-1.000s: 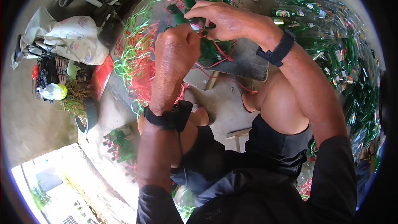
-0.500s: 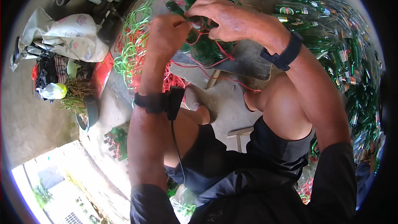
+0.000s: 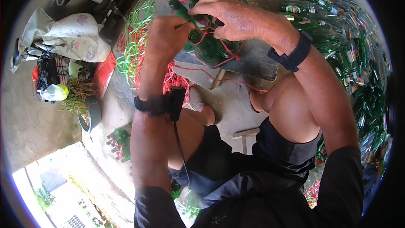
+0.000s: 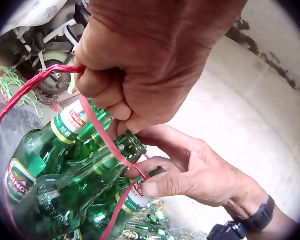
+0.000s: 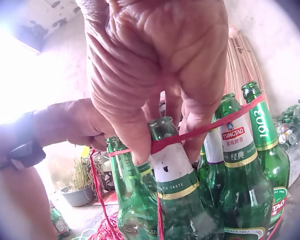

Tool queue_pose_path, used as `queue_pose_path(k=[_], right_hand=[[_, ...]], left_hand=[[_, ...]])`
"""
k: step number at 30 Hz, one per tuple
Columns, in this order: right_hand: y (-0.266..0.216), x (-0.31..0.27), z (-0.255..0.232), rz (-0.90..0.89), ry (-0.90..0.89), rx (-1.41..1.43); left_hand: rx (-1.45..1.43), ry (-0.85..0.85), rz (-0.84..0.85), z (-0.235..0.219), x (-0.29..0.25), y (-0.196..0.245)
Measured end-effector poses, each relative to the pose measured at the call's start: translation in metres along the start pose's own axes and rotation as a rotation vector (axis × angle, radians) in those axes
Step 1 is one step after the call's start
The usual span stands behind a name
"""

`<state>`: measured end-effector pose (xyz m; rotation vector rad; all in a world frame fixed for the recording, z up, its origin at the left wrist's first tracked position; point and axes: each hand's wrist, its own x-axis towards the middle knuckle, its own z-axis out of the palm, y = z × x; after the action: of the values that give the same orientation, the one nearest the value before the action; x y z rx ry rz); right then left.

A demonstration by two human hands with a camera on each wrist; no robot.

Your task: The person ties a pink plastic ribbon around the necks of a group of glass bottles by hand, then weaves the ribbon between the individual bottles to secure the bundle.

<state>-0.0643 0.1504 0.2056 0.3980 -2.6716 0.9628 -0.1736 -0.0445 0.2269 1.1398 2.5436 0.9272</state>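
A bundle of upright green beer bottles (image 3: 206,52) stands in front of the person, with red plastic string (image 5: 207,131) running around the necks and lower down. My left hand (image 3: 162,38) is curled tightly and grips a length of this string at the left of the bundle; in the left wrist view the hand (image 4: 140,65) is close above a bottle's mouth (image 4: 134,145). Over the necks, my right hand (image 3: 240,19) holds a neck between thumb and fingers. In the right wrist view, string crosses that paper-labelled neck (image 5: 171,162) beside the thumb (image 5: 135,142).
The bottles stand on a dark low board (image 3: 257,66). Tangled green and red string (image 3: 137,55) lies to its left. A large heap of bottles (image 3: 337,38) fills the right side. A potted plant (image 3: 84,112) and a pale printed bag (image 3: 76,38) are at left.
My left hand has moved left, away from the bottles, drawing the red string with it. My right hand stays at the necks, nearly unmoved.
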Motion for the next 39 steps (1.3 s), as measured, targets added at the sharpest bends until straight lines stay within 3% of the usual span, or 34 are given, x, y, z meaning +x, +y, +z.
queue_pose_path(k=[6,12,24,27,32,39], right_hand=[[-0.003,0.000,-0.004,0.070,-0.095,0.008],[0.004,0.001,0.001,0.016,-0.049,0.028],[-0.003,0.003,0.007,0.084,0.012,0.033],[-0.002,0.002,0.006,0.022,0.014,-0.019],[-0.010,0.003,0.002,0.126,-0.039,0.019],[-0.001,0.002,0.007,0.028,0.006,-0.005]], left_hand=[[0.000,-0.024,-0.006,-0.005,-0.008,-0.004],[-0.036,-0.010,0.028,-0.003,-0.009,-0.009],[-0.050,0.027,0.046,0.003,-0.012,-0.016],[-0.107,0.007,-0.023,0.004,-0.016,-0.020],[-0.283,-0.042,-0.208,0.004,-0.025,-0.019],[-0.470,0.021,-0.242,0.017,-0.028,-0.025]])
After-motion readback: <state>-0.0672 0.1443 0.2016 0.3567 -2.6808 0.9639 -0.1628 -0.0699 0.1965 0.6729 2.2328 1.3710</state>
